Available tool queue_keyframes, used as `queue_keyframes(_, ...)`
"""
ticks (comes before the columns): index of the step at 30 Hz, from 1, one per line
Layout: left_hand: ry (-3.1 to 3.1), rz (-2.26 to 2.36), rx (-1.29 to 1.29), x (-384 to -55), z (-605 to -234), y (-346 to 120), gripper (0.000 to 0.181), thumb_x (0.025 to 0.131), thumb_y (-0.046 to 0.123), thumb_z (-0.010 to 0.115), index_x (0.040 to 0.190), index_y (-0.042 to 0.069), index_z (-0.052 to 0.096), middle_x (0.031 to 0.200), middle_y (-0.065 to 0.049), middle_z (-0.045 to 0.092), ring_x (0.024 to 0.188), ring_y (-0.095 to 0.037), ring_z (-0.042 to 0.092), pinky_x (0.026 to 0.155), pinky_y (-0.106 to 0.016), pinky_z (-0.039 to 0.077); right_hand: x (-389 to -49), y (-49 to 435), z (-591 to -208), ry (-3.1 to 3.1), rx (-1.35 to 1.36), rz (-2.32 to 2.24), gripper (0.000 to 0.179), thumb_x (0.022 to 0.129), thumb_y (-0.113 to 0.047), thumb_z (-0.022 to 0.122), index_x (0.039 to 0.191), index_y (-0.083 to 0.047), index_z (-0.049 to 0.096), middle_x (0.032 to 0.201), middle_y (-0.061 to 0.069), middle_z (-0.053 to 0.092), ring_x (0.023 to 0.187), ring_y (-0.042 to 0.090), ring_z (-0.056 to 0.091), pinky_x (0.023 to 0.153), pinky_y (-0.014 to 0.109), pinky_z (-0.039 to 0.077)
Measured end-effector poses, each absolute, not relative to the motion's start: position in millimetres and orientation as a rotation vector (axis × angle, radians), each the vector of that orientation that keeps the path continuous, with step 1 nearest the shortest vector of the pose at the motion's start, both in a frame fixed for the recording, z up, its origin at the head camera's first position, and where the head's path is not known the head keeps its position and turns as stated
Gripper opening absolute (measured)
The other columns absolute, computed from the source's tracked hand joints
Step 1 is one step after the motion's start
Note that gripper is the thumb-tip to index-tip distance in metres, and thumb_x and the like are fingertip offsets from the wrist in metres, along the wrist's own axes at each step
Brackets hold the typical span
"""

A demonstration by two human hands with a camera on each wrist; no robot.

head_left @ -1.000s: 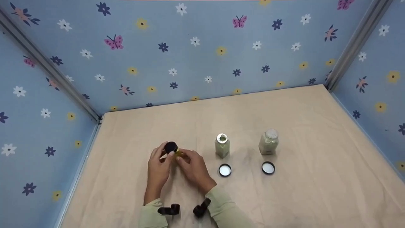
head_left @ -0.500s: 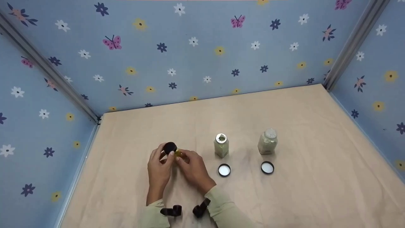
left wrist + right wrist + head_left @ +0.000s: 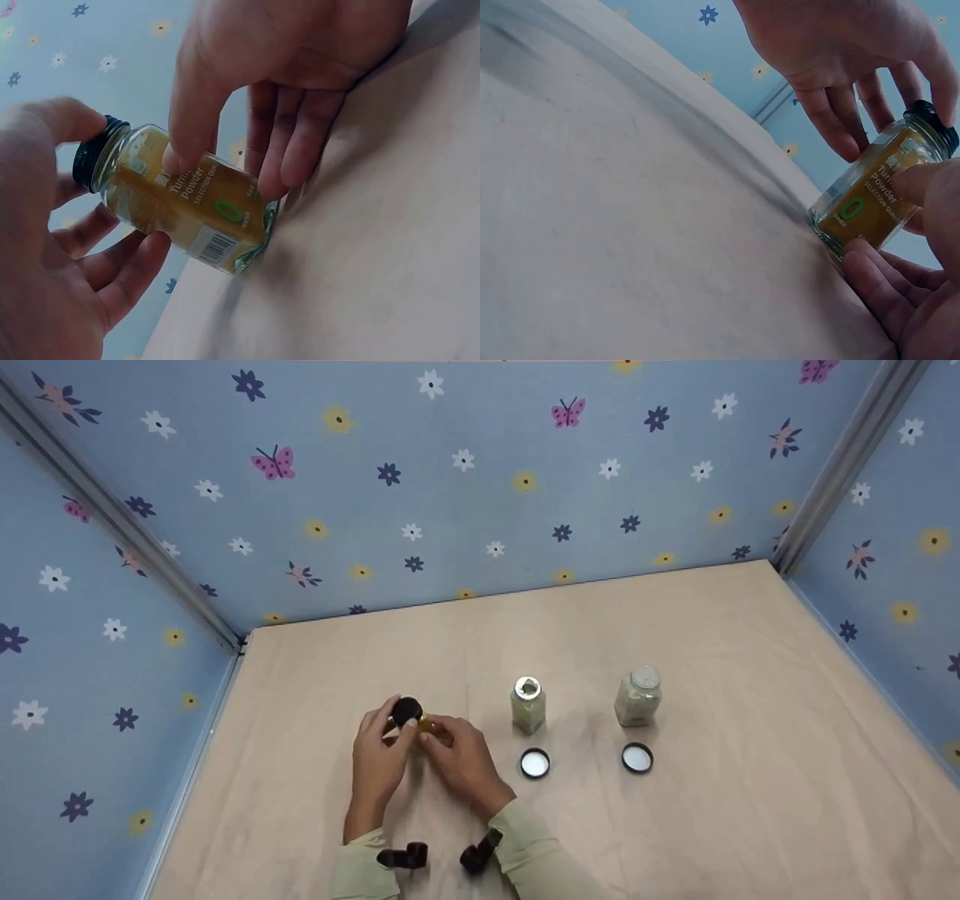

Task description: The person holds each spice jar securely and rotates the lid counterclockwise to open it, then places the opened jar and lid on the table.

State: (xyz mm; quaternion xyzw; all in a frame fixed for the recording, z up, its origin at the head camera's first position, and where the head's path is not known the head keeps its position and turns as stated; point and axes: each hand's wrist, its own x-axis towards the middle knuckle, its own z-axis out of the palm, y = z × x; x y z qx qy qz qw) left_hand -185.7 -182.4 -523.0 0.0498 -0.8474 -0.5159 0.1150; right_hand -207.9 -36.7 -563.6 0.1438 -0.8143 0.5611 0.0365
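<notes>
A glass jar of turmeric powder (image 3: 199, 199), its label readable in both wrist views, stands on the table between the two hands. Its black lid (image 3: 407, 711) is on the neck. The left hand (image 3: 379, 757) pinches the lid with thumb and fingers, its lower fingers beside the jar's shoulder. The right hand (image 3: 461, 757) grips the jar's body, thumb across the label, lower fingers near the base. To the right stand two uncapped jars of greenish powder, a narrower-looking jar (image 3: 529, 711) and another jar (image 3: 638, 701).
In front of the greenish jars, two black lids lie with white insides up, a left lid (image 3: 535, 763) and a right lid (image 3: 637, 758). A beige cloth (image 3: 720, 660) covers the table. Blue flowered walls (image 3: 480, 495) enclose it at the back and sides.
The head view shifts slightly. Both hands stay on the turmeric jar in nearly the same pose, and the greenish jars and loose lids keep their places.
</notes>
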Motion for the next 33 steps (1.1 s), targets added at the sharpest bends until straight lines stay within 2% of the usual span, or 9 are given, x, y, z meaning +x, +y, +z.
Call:
queue_keyframes(10, -2.439, -1.403, 0.137, -184.2, -527.6, -179.8, 0.047, 0.097, 0.021, 0.069, 0.141, 0.009, 0.057, 0.127, -0.012, 0.056, 0.118, -0.034, 0.06, 0.09, -0.042, 0.054, -207.0, -37.8, -563.9, -2.513, 0.437, 1.705, 0.034, 0.099, -0.033, 0.066, 0.128, -0.016, 0.069, 0.106, -0.005, 0.068, 0.097, 0.009, 0.062, 0.085, 0.03, 0.051)
queue_keyframes(20, -2.376, -1.364, 0.154, -185.0, -529.3, -173.9, 0.046, 0.094, 0.022, 0.071, 0.137, 0.008, 0.061, 0.125, -0.011, 0.058, 0.113, -0.034, 0.063, 0.085, -0.039, 0.056, -206.6, -36.8, -564.1, -2.532, 0.42, 1.668, 0.034, 0.099, -0.031, 0.066, 0.129, -0.016, 0.068, 0.112, -0.005, 0.069, 0.105, 0.01, 0.061, 0.09, 0.033, 0.05)
queue_keyframes(26, -2.357, -1.357, 0.157, -185.1, -530.0, -171.4, 0.044, 0.093, 0.02, 0.073, 0.134, 0.007, 0.063, 0.123, -0.012, 0.059, 0.112, -0.035, 0.064, 0.085, -0.039, 0.056, -206.8, -36.3, -565.5, -2.521, 0.421, 1.658, 0.032, 0.098, -0.027, 0.067, 0.128, -0.015, 0.069, 0.113, -0.004, 0.069, 0.104, 0.011, 0.061, 0.09, 0.034, 0.05)
queue_keyframes(33, -2.348, -1.33, 0.164, -185.8, -533.1, -171.2, 0.046, 0.094, 0.02, 0.072, 0.135, 0.004, 0.061, 0.128, -0.013, 0.06, 0.113, -0.035, 0.064, 0.084, -0.04, 0.057, -207.3, -36.2, -567.1, -2.477, 0.439, 1.698, 0.03, 0.098, -0.029, 0.067, 0.125, -0.015, 0.07, 0.112, -0.003, 0.069, 0.103, 0.011, 0.062, 0.089, 0.033, 0.051)
